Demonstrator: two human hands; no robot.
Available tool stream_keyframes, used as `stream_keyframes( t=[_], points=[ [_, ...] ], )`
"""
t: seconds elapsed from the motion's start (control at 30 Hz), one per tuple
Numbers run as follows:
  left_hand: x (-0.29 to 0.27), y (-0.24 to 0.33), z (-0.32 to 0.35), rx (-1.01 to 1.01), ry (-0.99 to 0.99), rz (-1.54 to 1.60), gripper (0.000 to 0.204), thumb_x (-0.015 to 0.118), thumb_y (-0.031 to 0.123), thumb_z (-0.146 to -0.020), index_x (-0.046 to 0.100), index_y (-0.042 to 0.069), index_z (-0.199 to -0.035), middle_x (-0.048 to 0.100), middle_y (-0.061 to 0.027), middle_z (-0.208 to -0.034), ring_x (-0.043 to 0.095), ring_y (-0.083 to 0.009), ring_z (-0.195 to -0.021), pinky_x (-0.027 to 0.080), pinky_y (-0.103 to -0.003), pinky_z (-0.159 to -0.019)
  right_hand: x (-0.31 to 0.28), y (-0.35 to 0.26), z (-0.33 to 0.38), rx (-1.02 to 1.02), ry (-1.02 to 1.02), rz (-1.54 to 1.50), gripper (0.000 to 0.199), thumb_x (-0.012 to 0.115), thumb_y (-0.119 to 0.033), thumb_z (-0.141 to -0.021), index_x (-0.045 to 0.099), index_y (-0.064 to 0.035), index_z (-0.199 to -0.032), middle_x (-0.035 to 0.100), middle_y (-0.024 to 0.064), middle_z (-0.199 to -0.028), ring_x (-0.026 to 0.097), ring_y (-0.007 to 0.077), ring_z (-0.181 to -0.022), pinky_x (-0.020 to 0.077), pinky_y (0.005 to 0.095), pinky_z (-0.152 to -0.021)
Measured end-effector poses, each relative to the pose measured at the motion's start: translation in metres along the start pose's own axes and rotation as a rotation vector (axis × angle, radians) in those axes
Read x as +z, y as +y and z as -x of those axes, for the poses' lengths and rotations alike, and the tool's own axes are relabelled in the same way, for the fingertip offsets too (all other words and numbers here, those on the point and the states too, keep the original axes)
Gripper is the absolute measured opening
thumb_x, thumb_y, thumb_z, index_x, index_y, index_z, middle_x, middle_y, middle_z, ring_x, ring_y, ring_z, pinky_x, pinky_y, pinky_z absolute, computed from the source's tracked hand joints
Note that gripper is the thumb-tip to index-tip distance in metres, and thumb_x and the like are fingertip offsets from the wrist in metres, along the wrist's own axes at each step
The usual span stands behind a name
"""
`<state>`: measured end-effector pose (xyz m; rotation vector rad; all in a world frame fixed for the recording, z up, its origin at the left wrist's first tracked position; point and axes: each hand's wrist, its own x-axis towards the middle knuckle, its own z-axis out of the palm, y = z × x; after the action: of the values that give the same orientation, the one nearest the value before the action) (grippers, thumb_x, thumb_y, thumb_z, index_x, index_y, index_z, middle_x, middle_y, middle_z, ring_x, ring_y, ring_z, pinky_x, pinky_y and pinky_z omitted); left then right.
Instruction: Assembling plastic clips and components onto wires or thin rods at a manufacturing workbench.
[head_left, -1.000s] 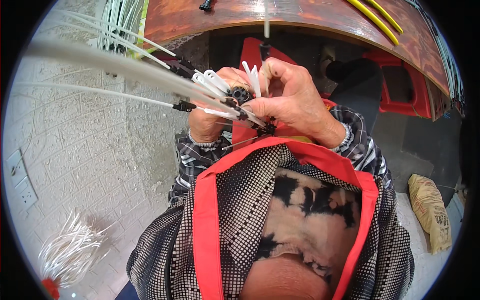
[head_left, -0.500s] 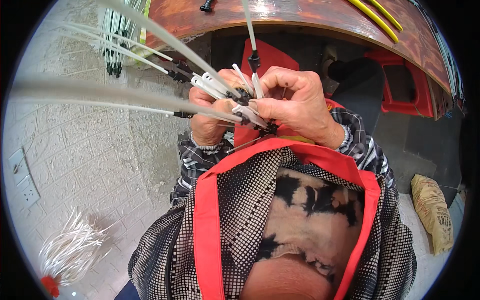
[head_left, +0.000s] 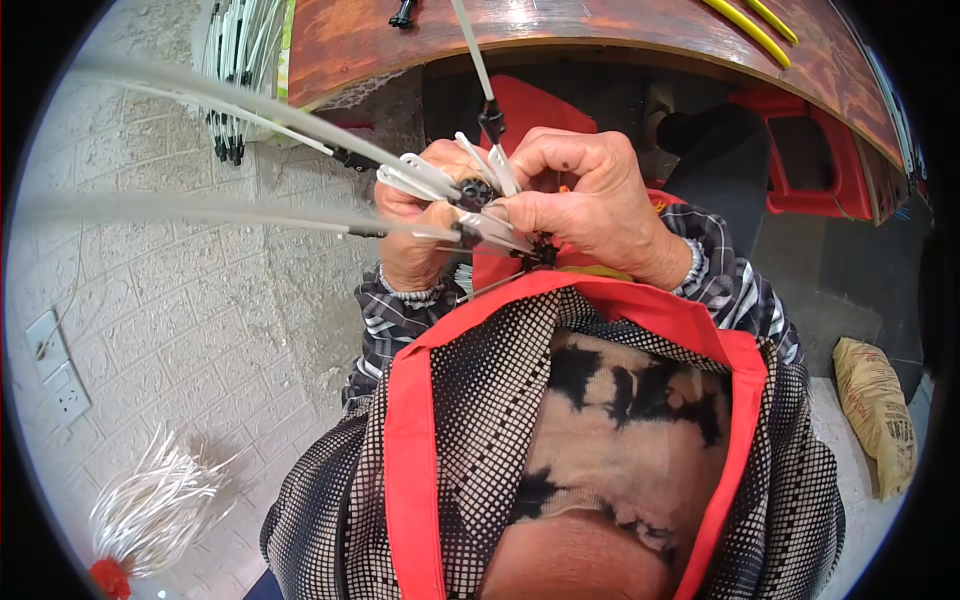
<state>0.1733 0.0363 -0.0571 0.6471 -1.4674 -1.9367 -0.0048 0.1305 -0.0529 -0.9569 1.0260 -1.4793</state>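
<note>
White plastic strips (head_left: 300, 115) fanned up and to my left from a black clip (head_left: 478, 190) pinched between both hands. Left hand (head_left: 420, 225) closed around the bundle; right hand (head_left: 590, 200) fingers (head_left: 520, 212) gripped one strip end, pointing leftward. Loose strips lay bundled on the floor (head_left: 150, 505); no container held any.

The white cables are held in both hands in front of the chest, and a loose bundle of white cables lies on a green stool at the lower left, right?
Not quite. The head view shows that bundle lying on the pale tiled floor, not on a stool. Both hands, left hand and right hand, hold the white cables.
</note>
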Motion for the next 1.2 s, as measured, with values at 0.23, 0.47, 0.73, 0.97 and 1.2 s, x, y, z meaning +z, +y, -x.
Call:
stream_keyframes(
  t=[0.23, 0.47, 0.73, 0.97, 1.2],
  points=[
    [0.012, 0.001, 0.005, -0.012, 0.115, 0.019, 0.022, 0.074, 0.012, -0.080, 0.067, -0.004, -0.092, 0.065, -0.0118, -0.092, 0.062, -0.0208, -0.086, 0.050, -0.032, -0.077, 0.007, 0.003, 0.003, -0.092, 0.117, 0.149, 0.012, 0.077, 0.000, -0.077, 0.068, 0.0040, -0.084, 0.063, 0.0012, -0.079, 0.058, 0.0052, -0.069, 0.0464, 0.0199, -0.060],
    [0.019, 0.007, 0.005, 0.028, 0.160, 0.039, 0.014, 0.069, 0.009, -0.082, 0.067, -0.003, -0.090, 0.065, -0.0114, -0.091, 0.062, -0.0207, -0.085, 0.051, -0.031, -0.076, 0.008, 0.001, 0.004, -0.099, 0.114, 0.202, 0.011, 0.076, 0.000, -0.077, 0.069, 0.0034, -0.084, 0.063, 0.0006, -0.078, 0.058, 0.0050, -0.070, 0.0465, 0.0195, -0.059],
    [0.006, 0.003, 0.001, 0.127, 0.016, 0.005, 0.017, 0.073, 0.013, -0.080, 0.069, -0.003, -0.087, 0.065, -0.0114, -0.090, 0.062, -0.0207, -0.085, 0.051, -0.030, -0.075, 0.007, -0.001, 0.004, -0.042, 0.067, 0.109, 0.009, 0.074, 0.003, -0.076, 0.068, 0.0032, -0.083, 0.063, 0.0008, -0.078, 0.058, 0.0045, -0.068, 0.0458, 0.0185, -0.058],
    [0.002, 0.005, 0.003, 0.048, 0.009, -0.026, 0.020, 0.076, 0.015, -0.079, 0.070, -0.002, -0.089, 0.065, -0.0114, -0.091, 0.063, -0.0212, -0.086, 0.052, -0.032, -0.074, 0.006, -0.003, 0.003, 0.001, 0.061, 0.081, 0.008, 0.072, 0.005, -0.076, 0.068, 0.0044, -0.083, 0.063, 0.0015, -0.079, 0.058, 0.0048, -0.067, 0.0465, 0.0184, -0.058],
    [0.018, 0.006, 0.005, 0.032, 0.137, 0.002, 0.016, 0.074, 0.012, -0.080, 0.070, -0.001, -0.089, 0.065, -0.0112, -0.091, 0.063, -0.0203, -0.084, 0.052, -0.030, -0.073, 0.006, -0.002, 0.005, 0.021, 0.097, 0.062, 0.010, 0.072, 0.005, -0.076, 0.069, 0.0050, -0.085, 0.064, 0.0023, -0.079, 0.059, 0.0055, -0.068, 0.0492, 0.0198, -0.060]
  ],
)
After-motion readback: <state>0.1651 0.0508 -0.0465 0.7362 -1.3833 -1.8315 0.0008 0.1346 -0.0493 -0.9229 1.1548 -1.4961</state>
